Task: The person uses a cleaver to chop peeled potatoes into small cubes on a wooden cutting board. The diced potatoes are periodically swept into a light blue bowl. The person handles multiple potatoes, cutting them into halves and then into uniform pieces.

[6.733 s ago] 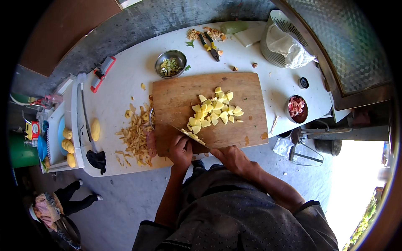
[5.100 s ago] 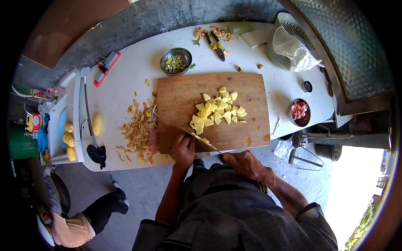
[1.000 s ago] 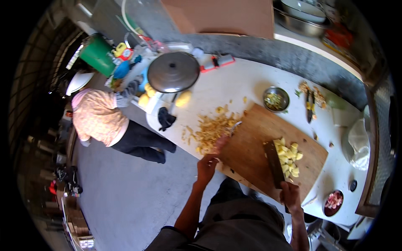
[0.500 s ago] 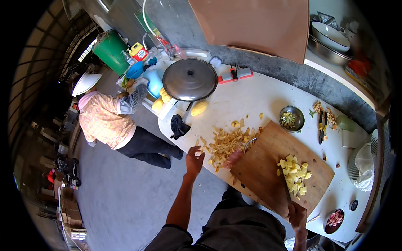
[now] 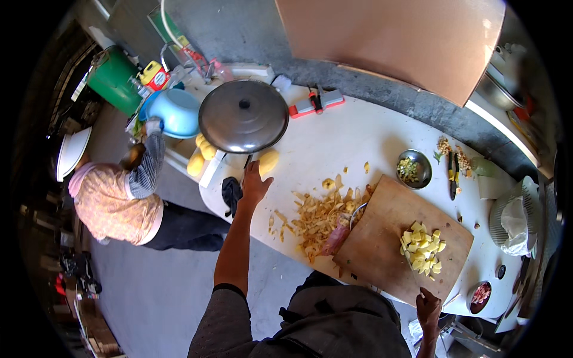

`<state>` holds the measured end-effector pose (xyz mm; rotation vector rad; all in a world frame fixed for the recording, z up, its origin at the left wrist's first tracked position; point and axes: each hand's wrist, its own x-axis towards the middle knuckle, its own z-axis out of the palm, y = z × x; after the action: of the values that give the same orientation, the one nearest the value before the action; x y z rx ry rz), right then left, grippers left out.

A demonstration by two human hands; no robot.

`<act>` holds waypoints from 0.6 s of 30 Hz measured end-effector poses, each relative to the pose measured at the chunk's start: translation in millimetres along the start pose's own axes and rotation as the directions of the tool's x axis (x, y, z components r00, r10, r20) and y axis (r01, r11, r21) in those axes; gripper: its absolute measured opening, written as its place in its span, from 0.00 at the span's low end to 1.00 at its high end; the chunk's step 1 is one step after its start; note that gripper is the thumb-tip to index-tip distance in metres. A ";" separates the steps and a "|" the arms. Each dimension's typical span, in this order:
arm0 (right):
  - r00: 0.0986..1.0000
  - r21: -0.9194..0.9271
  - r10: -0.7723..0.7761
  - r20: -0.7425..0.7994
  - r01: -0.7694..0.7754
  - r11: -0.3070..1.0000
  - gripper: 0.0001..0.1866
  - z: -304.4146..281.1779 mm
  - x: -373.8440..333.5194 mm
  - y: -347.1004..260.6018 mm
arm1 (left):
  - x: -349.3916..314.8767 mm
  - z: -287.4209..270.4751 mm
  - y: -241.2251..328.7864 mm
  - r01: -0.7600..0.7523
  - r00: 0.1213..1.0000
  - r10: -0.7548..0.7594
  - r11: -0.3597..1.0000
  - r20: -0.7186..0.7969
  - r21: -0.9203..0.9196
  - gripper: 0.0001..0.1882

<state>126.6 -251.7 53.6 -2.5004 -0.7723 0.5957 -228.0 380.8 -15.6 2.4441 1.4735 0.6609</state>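
Note:
My left hand reaches across the table with its fingers stretched and apart, right beside a peeled potato. Nothing shows in its grasp. My right hand is closed at the near edge of the wooden cutting board, apparently on the knife's handle. The knife's blade is hard to make out against the board. A pile of pale yellow potato chunks lies on the board. Left of it spread potato peelings, with a pinkish item partly under the board's edge. A black cloth hangs near my left wrist.
A large lidded pan stands at the far left, near more potatoes and a blue basin. A metal bowl of chopped greens, scissors and a bowl of meat are right. A co-worker stands left.
My left hand has moved forward and left, from beside the peelings to the peeled potato. My right hand stays by the board's near edge. The co-worker's arm now reaches the blue basin.

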 end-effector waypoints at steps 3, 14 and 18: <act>0.999 0.008 -0.014 -0.035 0.014 1.000 0.17 5.6 -3.2 -2.5 | 25.1 22.7 -19.0 -0.003 0.998 -0.001 0.997 0.055 0.076 0.45; 0.994 -0.031 0.043 -0.103 -0.046 0.998 0.12 19.4 -22.5 -41.5 | 59.8 34.7 -40.3 0.171 0.972 -0.116 0.946 0.204 -0.276 0.25; 0.993 -0.004 0.042 -0.113 -0.043 0.999 0.14 22.4 -24.4 -32.4 | 18.7 -12.1 38.3 0.379 0.925 -0.108 0.327 0.365 -0.866 0.23</act>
<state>83.4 -236.1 59.4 -2.5368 -0.6816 0.4621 -196.4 378.3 15.3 1.2763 0.8874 0.7836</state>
